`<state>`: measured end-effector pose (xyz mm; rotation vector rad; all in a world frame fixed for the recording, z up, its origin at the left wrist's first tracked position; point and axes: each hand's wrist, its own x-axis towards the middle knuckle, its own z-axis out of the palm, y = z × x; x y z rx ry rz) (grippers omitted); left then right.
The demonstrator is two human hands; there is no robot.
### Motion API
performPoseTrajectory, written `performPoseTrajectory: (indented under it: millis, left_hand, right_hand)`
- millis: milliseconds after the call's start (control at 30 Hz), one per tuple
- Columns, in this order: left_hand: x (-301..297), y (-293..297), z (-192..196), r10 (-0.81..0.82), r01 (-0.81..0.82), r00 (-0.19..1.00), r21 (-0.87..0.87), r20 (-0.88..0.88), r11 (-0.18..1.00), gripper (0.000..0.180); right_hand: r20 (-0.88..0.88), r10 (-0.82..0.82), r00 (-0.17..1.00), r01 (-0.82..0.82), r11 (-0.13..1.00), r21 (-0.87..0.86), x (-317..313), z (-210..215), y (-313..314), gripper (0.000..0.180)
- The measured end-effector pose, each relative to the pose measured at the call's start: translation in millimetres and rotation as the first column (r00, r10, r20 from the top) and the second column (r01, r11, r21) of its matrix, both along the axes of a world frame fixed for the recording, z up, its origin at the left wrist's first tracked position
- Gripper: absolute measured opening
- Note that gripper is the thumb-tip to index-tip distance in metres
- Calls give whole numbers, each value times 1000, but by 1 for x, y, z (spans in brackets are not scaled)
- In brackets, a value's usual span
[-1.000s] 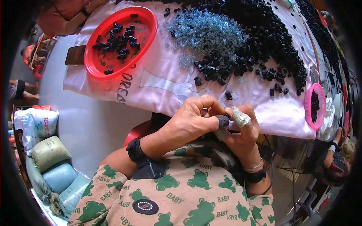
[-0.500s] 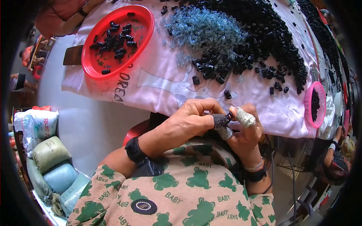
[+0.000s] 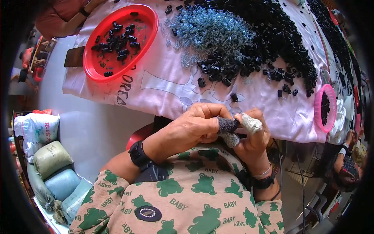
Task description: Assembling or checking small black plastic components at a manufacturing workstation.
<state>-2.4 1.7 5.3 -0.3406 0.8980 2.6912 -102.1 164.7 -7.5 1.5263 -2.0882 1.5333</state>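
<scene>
1. Left hand (image 3: 191,128) and right hand (image 3: 253,136) meet at the near edge of the desk (image 3: 163,87), fingertips pinched together on a small dark part (image 3: 233,125); the part is too small to identify.
2. Fabric finger covers (image 3: 251,123) sheathe the pinching fingertips.
3. Round red plastic tray (image 3: 120,41) of black pieces lies at the desk's left edge.
4. Heap of bluish wire springs (image 3: 210,33) adjoins a pile of black plastic parts (image 3: 272,35).
5. Small pink bowl (image 3: 325,107) sits at the right edge.

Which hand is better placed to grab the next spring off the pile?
Probably the right hand. The springs lie up and slightly right of both hands, and the left hand seems to be pinching the small part with its covered fingertips.
</scene>
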Motion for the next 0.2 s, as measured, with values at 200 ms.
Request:
performPoseTrajectory:
  millis: [200]
  left_hand:
    - [0,1,3,-27,25,1000,-218,-5,976,22]
  right_hand:
    - [-41,-26,999,31,993,116,0,3,8,33]
